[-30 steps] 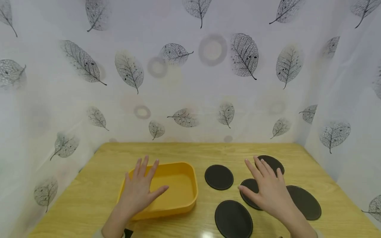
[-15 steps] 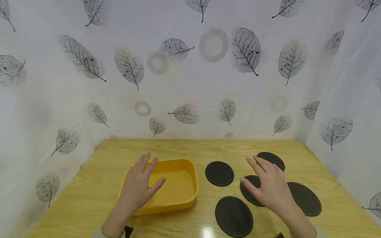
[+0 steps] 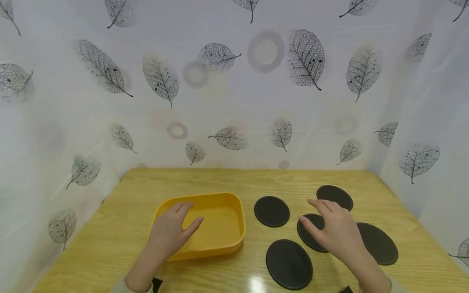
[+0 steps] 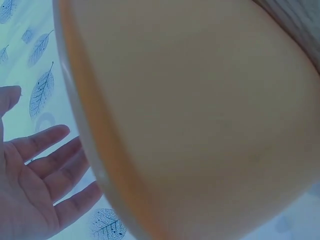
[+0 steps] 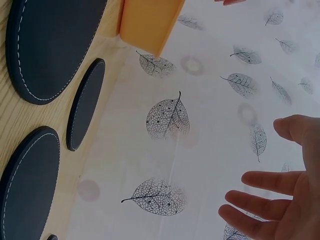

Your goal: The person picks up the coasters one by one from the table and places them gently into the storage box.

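Note:
My left hand (image 3: pixel 168 230) hovers over the left side of a yellow rectangular tray (image 3: pixel 234 244), thumb apart from the fingers and nothing held. In the left wrist view the tray's wall (image 4: pixel 120 165) fills most of the picture beside the spread fingers. My right hand (image 3: pixel 338 234) is held above several round black coasters, holding nothing. Partly behind it lie a coaster (image 3: pixel 309 230), another coaster (image 3: pixel 379 244) and a far coaster (image 3: pixel 335 195). Stitching runs along the coaster edges (image 5: pixel 30 185) in the right wrist view.
Between the tray and the right hand lie a back coaster (image 3: pixel 272 211) and a front coaster (image 3: pixel 289 264) on the wooden table (image 3: pixel 205 280). A white leaf-print curtain (image 3: pixel 234 101) encloses the table's back and sides.
Fingers of both hands have bent down from a raised, spread pose, and the hands have sunk slightly. The head view has tilted a little. Tray and coasters stay put.

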Available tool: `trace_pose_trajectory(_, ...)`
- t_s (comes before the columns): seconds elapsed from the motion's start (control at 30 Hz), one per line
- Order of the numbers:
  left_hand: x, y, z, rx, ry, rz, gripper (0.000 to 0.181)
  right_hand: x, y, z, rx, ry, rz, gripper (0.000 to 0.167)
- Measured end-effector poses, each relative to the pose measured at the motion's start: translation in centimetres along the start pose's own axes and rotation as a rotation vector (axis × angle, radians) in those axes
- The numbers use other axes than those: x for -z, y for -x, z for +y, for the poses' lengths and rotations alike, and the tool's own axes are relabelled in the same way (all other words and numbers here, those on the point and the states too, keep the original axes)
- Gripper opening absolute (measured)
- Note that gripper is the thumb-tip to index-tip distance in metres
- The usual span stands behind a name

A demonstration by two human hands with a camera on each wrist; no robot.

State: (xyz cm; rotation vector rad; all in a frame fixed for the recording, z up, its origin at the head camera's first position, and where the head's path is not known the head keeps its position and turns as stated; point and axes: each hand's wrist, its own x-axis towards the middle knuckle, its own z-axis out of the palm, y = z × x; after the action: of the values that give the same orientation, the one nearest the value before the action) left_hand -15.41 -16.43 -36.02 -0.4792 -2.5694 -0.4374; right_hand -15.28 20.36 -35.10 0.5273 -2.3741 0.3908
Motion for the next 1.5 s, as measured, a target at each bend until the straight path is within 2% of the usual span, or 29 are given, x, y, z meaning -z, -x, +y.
trace_pose_trajectory(0.3, 0.1, 0.9, -1.3, 0.04, -0.075, -0.085, 0.048, 0.1, 0.2, 0.6, -0.018, 0.02, -0.028, 0.045)
trace_pose_trajectory(0.47, 0.2, 1.4, -2.5, 0.025, -0.101, -0.096, 0.059, 0.2, 0.5, 1.3, -0.034, 0.033, -0.032, 0.045)
trace_pose_trajectory(0.63, 0.3, 1.9, -3.7, -0.016, -0.107, -0.114, 0.074, 0.4, 0.7, 2.0, -0.064, 0.039, -0.053, 0.044)
trace_pose_trajectory(0.87, 0.1, 2.6, -5.0, -0.01, -0.113, -0.2, 0.093, 0.7, 0.7, 3.1, -0.075, 0.02, -0.071, 0.043)
trace_pose_trajectory(1.13, -0.6, 3.3, -5.6, 0.019, -0.107, -0.298, 0.099, 0.4, 0.4, 5.3, -0.055, -0.004, -0.108, 0.05)
trace_pose_trajectory(1.27, -0.9, 3.6, -5.7, 0.019, -0.087, -0.349, 0.103, 0.2, 0.2, 6.4, -0.072, -0.03, -0.138, 0.056)
trace_pose_trajectory(1.5, -1.1, 3.7, -5.9, 0.032, -0.057, -0.361, 0.104, 0.0, -0.4, 8.5, -0.159, -0.064, -0.22, 0.06)
